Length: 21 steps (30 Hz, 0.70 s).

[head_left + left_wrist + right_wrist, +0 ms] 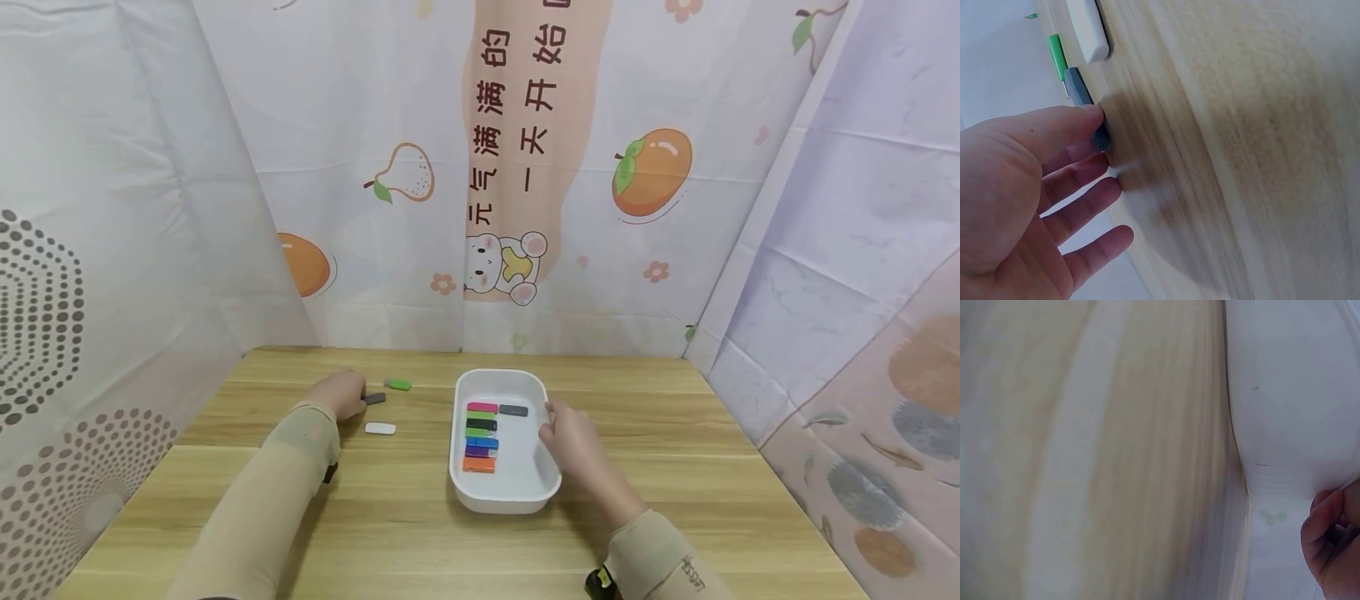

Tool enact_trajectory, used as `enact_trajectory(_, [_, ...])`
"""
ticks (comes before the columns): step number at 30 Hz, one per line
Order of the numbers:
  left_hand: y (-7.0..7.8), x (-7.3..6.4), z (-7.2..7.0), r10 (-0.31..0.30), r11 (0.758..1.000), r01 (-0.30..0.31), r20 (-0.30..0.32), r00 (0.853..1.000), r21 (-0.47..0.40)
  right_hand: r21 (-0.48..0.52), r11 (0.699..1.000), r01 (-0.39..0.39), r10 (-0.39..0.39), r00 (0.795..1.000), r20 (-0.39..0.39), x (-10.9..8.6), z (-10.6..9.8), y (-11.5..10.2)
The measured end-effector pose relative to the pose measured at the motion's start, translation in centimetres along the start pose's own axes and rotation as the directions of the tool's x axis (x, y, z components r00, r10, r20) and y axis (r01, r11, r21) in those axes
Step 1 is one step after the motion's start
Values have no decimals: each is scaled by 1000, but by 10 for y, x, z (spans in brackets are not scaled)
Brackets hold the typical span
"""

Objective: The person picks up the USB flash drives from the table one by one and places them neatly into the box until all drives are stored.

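Note:
My left hand point(337, 393) is at the table's far left, thumb and index finger pinching a dark grey USB stick point(1077, 86); its other fingers are spread apart. Just beyond lies a green USB stick point(398, 384) with a metal plug, and nearer me a white USB stick point(380, 428). My right hand point(576, 442) grips the right rim of a white plastic box point(525, 479). Inside, several USB sticks lie in a column, from a pink one point(482, 407) at the far end to an orange one point(479, 465). A grey one point(513, 410) sits beside the pink one.
The wooden table point(405, 533) ends at a printed curtain point(360, 275) at the back. More cloth hangs along the left and right sides. Bare wood shows between the box and the loose sticks.

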<state>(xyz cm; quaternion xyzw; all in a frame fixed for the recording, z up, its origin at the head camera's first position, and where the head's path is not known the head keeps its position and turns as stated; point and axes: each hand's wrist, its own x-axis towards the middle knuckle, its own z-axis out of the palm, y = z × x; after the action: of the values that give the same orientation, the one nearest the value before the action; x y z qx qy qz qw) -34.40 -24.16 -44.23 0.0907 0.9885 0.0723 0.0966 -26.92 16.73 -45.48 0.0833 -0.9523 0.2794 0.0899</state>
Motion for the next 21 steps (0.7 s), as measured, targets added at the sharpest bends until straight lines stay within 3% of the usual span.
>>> enact_trajectory(11, [1, 0, -2, -1, 1000, 1, 17, 1000, -9, -9, 1000, -7, 7, 1000, 8, 0, 2, 1])
enact_trajectory(21, [2, -4, -3, 8, 999, -8, -6, 1000, -36, -7, 1000, -5, 5, 1000, 0, 1, 2, 1])
